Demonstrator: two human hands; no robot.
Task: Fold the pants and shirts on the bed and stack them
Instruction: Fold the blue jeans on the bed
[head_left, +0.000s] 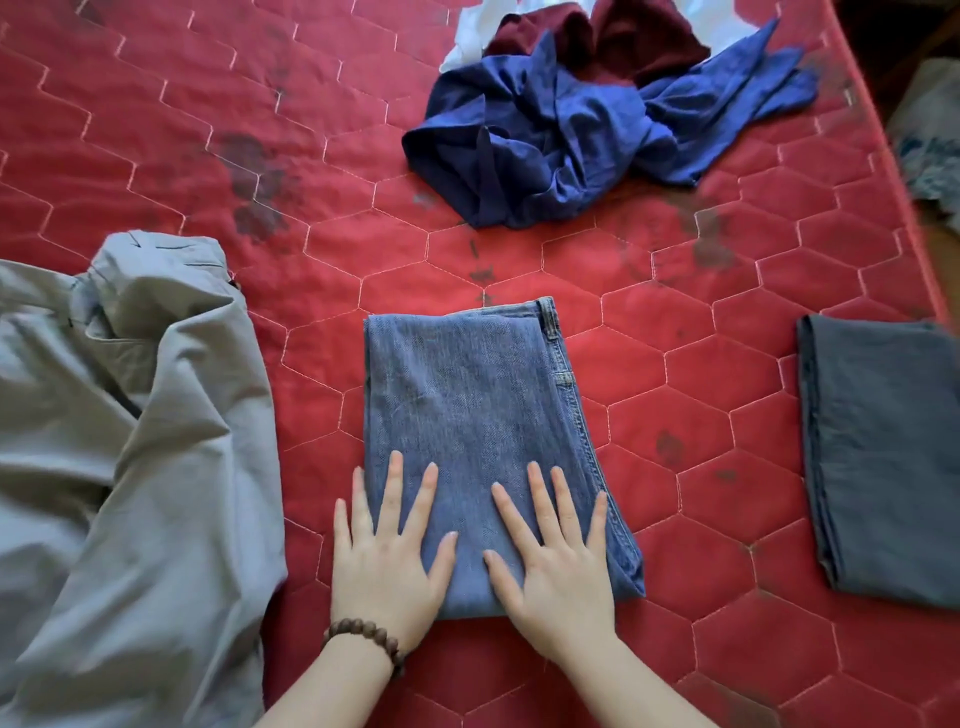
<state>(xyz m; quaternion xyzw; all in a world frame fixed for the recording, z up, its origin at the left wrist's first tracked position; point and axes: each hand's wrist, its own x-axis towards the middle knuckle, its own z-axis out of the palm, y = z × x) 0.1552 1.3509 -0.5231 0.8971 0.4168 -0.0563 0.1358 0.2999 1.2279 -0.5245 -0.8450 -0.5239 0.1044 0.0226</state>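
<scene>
I keep my left hand (384, 566) and right hand (558, 571) flat, fingers spread, pressing the near end of the folded blue denim jeans (483, 415); smoothing outward should set the crease. The jeans lie as a neat rectangle mid-bed on the red quilted mattress (182, 104), belt loops on the right edge.

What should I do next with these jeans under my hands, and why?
Probably lift the jeans onto the folded dark garment to your right. They already look fully folded, with both the left hand and right hand pressing them flat, while the grey pants and blue shirt lie unfolded.
</scene>
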